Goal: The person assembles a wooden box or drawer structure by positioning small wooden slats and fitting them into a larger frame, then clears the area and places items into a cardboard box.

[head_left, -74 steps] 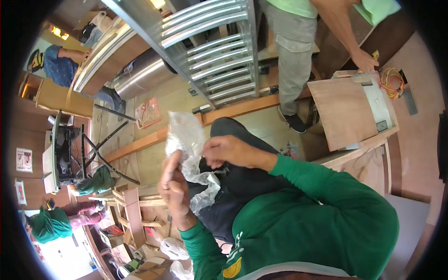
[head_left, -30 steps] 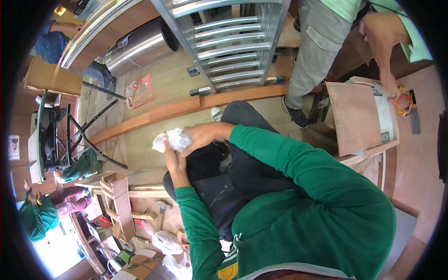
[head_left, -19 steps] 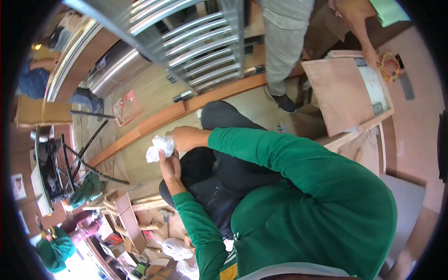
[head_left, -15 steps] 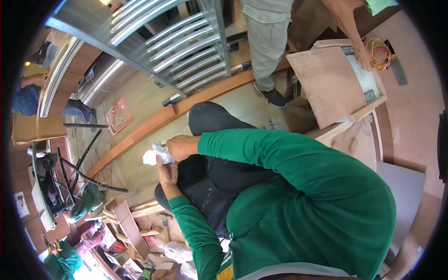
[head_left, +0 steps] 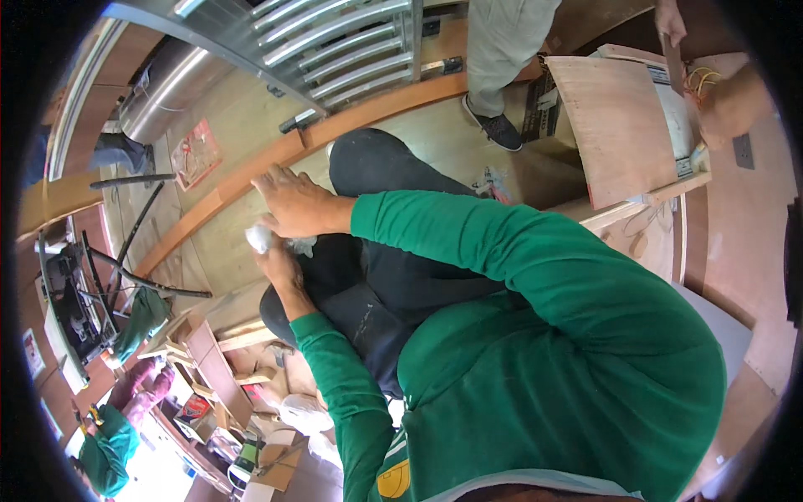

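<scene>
Both hands (head_left: 284, 230) (fingers curled) squeeze a crumpled plastic wad (head_left: 261, 238).

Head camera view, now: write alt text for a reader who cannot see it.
Seen from above, a seated person in a green long-sleeved top presses a crumpled clear plastic bag between the left hand and right hand, over dark trousers. Nearby, another person's legs stand by a plywood sheet and a metal ladder lies on the workshop floor.
</scene>
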Demonstrator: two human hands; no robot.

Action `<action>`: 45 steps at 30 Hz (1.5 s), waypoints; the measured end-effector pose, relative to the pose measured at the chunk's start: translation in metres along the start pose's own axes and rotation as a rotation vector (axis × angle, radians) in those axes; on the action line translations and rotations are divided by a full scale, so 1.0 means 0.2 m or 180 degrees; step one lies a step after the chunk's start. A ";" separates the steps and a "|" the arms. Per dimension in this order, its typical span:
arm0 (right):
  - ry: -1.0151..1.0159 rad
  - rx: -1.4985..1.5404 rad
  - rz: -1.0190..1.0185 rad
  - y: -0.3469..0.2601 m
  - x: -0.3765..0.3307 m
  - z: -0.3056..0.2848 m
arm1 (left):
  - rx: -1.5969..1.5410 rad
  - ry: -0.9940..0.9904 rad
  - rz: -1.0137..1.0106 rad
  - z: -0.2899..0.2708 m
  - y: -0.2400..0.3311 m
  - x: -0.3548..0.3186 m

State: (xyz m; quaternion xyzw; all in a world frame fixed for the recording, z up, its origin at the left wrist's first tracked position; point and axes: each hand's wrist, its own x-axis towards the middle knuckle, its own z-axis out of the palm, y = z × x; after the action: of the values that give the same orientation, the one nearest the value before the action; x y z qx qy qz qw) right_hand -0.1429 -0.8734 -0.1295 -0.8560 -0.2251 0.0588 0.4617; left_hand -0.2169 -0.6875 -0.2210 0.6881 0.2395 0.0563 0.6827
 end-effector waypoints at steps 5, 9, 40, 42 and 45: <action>-0.1080 0.1831 0.0812 0.00 0.12 -0.02 | -0.3054 -0.1554 0.0088 -0.19 0.04 0.05; -0.2278 0.1474 -0.0124 0.01 0.12 0.16 | -0.3511 -0.0335 0.0150 -0.17 0.13 0.09; 0.1225 -0.2568 0.4184 1.74 -1.41 -1.10 | -0.2283 0.0142 -0.0263 -0.04 0.23 0.13; 0.1929 -0.2242 0.4462 1.81 -1.39 -1.12 | -0.2326 0.0179 -0.0376 -0.04 0.23 0.13; 0.2122 -0.2070 0.4724 1.92 -1.40 -1.15 | -0.2144 0.0078 -0.0371 -0.02 0.22 0.11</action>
State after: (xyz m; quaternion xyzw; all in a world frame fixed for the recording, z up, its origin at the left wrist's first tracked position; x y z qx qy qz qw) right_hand -0.1938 -1.3532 -0.3435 -0.8433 0.5311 0.0236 0.0791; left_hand -0.1877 -0.6732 -0.1828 0.4084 0.2546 0.1013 0.8707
